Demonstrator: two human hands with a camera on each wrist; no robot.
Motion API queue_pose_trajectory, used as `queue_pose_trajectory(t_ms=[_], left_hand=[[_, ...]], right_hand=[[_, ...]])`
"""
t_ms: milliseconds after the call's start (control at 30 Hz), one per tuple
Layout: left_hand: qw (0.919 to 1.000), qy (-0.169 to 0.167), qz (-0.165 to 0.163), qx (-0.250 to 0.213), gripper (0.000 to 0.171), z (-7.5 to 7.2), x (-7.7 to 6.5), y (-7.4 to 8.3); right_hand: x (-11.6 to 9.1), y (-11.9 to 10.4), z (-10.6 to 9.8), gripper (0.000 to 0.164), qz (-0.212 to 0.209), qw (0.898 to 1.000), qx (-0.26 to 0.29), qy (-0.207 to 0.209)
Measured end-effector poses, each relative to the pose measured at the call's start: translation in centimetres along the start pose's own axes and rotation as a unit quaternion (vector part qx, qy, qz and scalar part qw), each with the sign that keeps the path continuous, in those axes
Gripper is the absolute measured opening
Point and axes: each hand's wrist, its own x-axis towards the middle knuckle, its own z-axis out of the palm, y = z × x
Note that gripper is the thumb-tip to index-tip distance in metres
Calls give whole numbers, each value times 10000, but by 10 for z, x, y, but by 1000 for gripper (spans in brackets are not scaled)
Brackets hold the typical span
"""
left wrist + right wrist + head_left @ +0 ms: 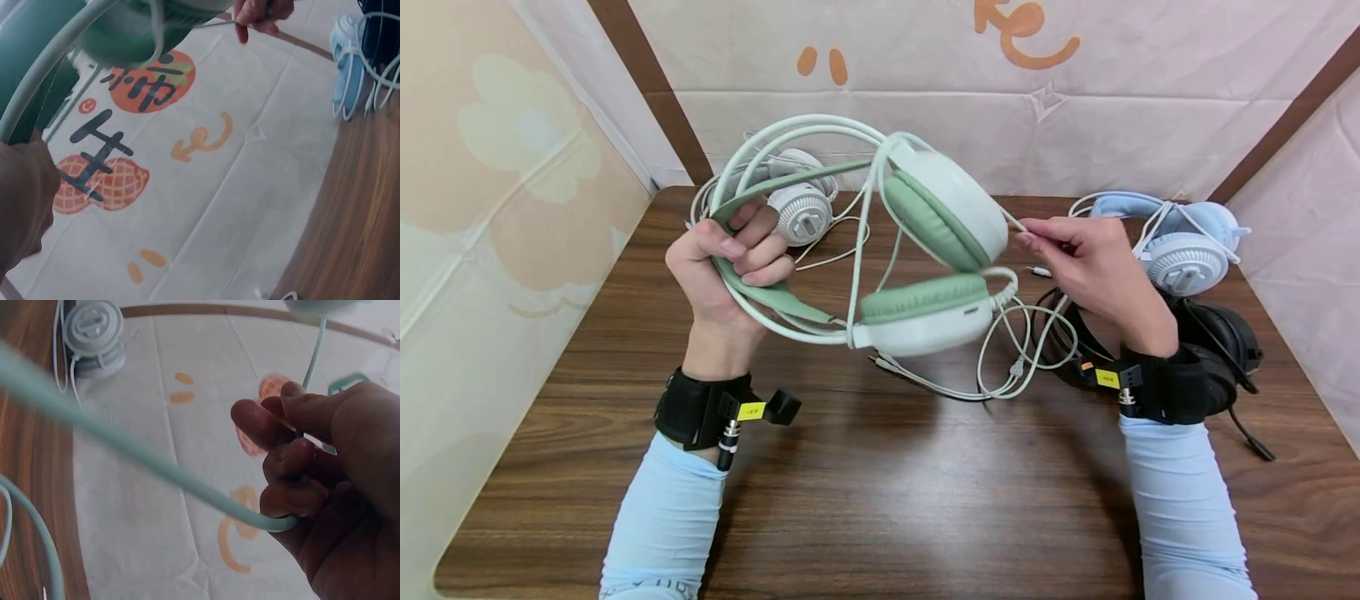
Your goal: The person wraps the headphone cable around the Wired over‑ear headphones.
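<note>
My left hand (730, 267) grips the headband of green-and-white headphones (936, 329), fingers curled round the green inner strap. The headphones are raised over the table, their green ear pads facing each other at the right. Pale cord is wound round the headband and ear cups. My right hand (1086, 267) pinches a stretch of this cable (1013, 220) between thumb and fingertips, just right of the upper ear cup. In the right wrist view the cable (206, 490) runs through the curled fingers. More cord hangs in loops below the lower cup, with a plug near its left end.
White headphones (805, 212) lie at the back left, partly hidden behind the held pair. Light-blue headphones (1187, 258) sit at the back right, with a black headset (1221, 333) in front, partly behind my right wrist. A printed cloth (880, 75) hangs behind the wooden table (925, 500).
</note>
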Motion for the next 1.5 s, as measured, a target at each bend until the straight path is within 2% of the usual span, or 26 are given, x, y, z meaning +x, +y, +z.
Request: queue_pose_trajectory(t_ms=[133,333,467,533,600,700,833,1000,1267,1400,1500], left_hand=[[9976,427,351,-409,19,0,1,2],[9903,937,736,-709,20,-2,1,7],[9832,1234,852,-1040,20,-3,1,11],[9789,1363,984,-1166,20,-3,1,14],[9753,1438,1183,-1187,21,-3,1,17],[9703,1569,1458,-1121,21,-3,0,21],[9655,1791,1673,-882,23,-3,1,22],[9619,1934,1843,-587,26,-5,1,20],[9606,1918,2013,20,31,-7,4,15],[9609,1798,1972,738,37,-6,5,11],[9547,1556,1916,1660,37,-6,5,6]], right_hand=[[2,-5,13,18,-277,9984,-297,-401],[2,-25,36,8,-391,9915,-447,-1154],[-1,-43,50,6,-523,9835,-429,-1675],[-5,-52,56,5,-704,9770,-421,-1969],[-9,-61,64,10,-1017,9722,-457,-2060],[-16,-75,75,17,-1633,9675,-712,-1796],[-23,-93,85,15,-2271,9588,-1177,-1238],[-27,-108,90,11,-2458,9531,-1417,-1056],[-31,-122,88,10,-2845,9469,-1102,-1016],[-31,-125,82,10,-2909,9451,-1248,-805],[-30,-124,76,9,-2838,9479,-1268,-700]])
